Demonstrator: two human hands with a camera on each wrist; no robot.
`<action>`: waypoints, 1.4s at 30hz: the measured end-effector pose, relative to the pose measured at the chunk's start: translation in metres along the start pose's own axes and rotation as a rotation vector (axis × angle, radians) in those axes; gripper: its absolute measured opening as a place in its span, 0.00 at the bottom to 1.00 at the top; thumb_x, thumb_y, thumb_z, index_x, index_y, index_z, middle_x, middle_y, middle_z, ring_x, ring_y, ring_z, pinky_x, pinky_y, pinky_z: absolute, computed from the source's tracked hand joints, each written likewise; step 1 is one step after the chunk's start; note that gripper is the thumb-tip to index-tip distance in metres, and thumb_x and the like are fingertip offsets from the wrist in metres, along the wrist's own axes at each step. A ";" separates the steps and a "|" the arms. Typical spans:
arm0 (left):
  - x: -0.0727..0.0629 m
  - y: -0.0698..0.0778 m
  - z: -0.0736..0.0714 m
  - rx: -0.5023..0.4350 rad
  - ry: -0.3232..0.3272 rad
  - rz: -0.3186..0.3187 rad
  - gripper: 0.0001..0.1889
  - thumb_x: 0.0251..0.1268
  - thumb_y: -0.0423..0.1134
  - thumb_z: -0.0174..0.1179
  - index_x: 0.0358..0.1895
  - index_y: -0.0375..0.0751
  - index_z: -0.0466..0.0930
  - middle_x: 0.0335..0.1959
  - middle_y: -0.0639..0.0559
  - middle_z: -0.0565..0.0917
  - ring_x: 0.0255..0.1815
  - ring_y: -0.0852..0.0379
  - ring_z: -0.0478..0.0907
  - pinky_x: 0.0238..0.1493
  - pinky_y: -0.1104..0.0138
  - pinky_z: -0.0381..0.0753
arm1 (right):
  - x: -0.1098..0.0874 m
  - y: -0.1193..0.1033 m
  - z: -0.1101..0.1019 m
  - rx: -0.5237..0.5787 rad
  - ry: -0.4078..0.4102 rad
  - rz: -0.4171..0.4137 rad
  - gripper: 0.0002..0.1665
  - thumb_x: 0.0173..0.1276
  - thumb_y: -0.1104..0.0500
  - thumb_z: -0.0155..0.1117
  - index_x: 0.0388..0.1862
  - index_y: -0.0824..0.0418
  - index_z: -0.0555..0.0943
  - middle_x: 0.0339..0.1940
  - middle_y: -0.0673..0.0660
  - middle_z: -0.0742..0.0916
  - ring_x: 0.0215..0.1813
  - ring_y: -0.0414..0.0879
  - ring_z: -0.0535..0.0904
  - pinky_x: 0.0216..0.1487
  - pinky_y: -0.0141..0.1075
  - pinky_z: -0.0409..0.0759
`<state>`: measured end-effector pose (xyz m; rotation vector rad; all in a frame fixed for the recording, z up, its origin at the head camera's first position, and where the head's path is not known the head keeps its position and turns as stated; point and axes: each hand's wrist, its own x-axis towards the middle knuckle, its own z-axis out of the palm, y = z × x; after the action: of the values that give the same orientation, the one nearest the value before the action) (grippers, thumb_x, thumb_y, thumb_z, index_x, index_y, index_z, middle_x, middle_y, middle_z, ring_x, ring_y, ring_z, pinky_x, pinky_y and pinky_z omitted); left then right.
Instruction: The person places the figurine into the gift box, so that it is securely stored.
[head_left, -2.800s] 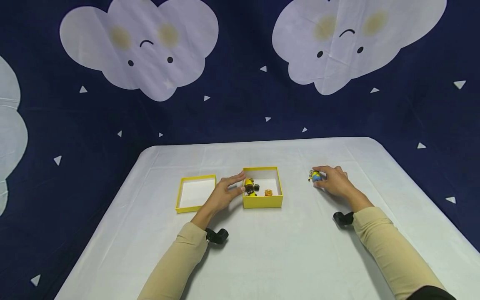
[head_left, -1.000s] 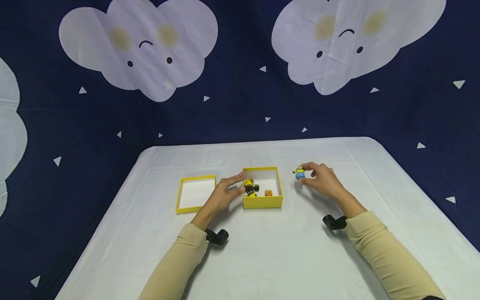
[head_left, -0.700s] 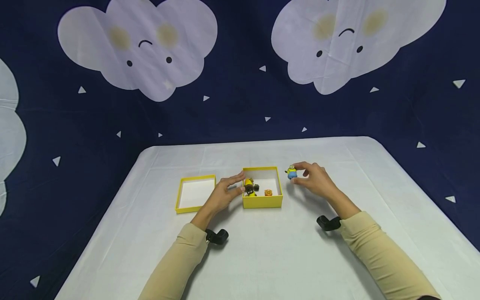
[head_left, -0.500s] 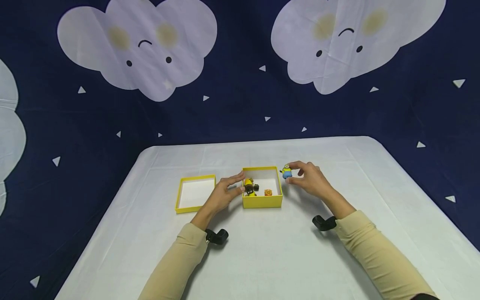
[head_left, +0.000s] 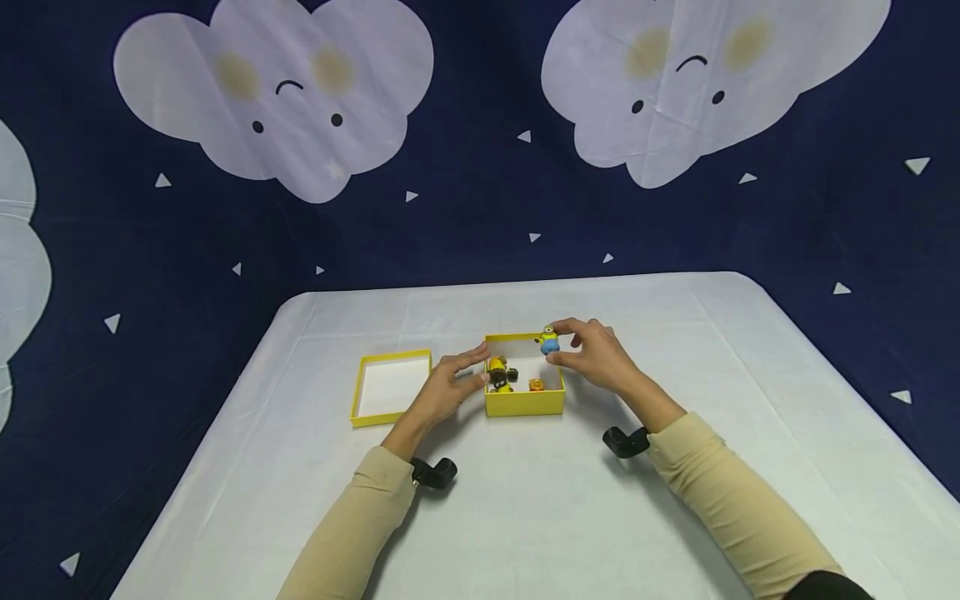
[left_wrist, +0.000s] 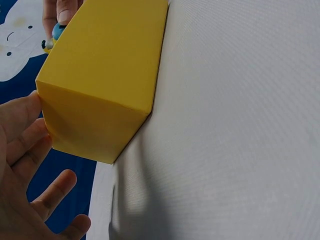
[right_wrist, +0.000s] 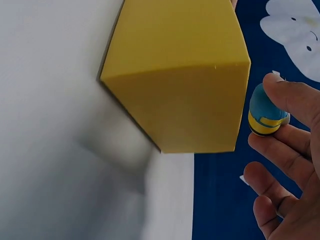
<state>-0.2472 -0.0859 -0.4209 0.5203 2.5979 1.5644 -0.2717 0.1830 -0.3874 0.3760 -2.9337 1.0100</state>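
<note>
Nearest: left sleeve and right sleeve, lying at eight and four o'clock of the box, each carrying a black wrist camera. Support: white-covered desk. Left hand, at nine o'clock: its grip is standing apart, fingers extended and touching the wall of the yellow box, seemingly steadying a light carton. Right hand, between two and three o'clock: its grip is clamping on one blue-and-yellow figure, pinching it at the body, presumably because so small a piece is offering room for fingertips only. In the head view the figure is showing over the box between one and two o'clock, goggled end toward twelve. Inside the box: dark-and-yellow toy pieces are lying at nine o'clock, a small orange piece at five. Lid, inner face upward, is resting beyond the left hand at nine o'clock, likely set aside to keep the box mouth free. Farthest, at twelve: navy backdrop bearing pale clouds. Views compared: only the head camera is showing the contents and lid; both wrist cameras are showing plain outer walls; the right wrist is revealing a gap between figure and box, and the thumb pressing on blue.
</note>
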 end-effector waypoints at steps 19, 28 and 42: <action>0.002 -0.004 0.002 0.010 0.013 -0.003 0.24 0.65 0.40 0.59 0.65 0.46 0.71 0.69 0.65 0.67 0.71 0.51 0.60 0.72 0.47 0.56 | 0.008 -0.005 0.015 -0.039 0.000 -0.092 0.30 0.56 0.49 0.71 0.59 0.54 0.77 0.51 0.53 0.85 0.44 0.49 0.72 0.44 0.37 0.61; 0.001 -0.005 0.002 -0.005 0.017 0.005 0.24 0.64 0.41 0.60 0.64 0.46 0.71 0.69 0.64 0.68 0.71 0.50 0.60 0.71 0.46 0.56 | 0.011 -0.005 0.021 -0.098 -0.005 -0.110 0.30 0.56 0.51 0.71 0.58 0.56 0.78 0.49 0.53 0.87 0.43 0.49 0.72 0.43 0.38 0.60; 0.002 -0.005 0.002 -0.019 0.010 -0.007 0.25 0.64 0.43 0.60 0.64 0.47 0.71 0.69 0.64 0.68 0.70 0.51 0.60 0.71 0.46 0.56 | 0.016 -0.010 0.030 -0.170 -0.040 -0.066 0.30 0.55 0.49 0.72 0.56 0.56 0.79 0.49 0.51 0.87 0.45 0.49 0.71 0.44 0.39 0.61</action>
<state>-0.2501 -0.0859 -0.4255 0.5023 2.5866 1.5918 -0.2834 0.1536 -0.4035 0.4887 -2.9908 0.7476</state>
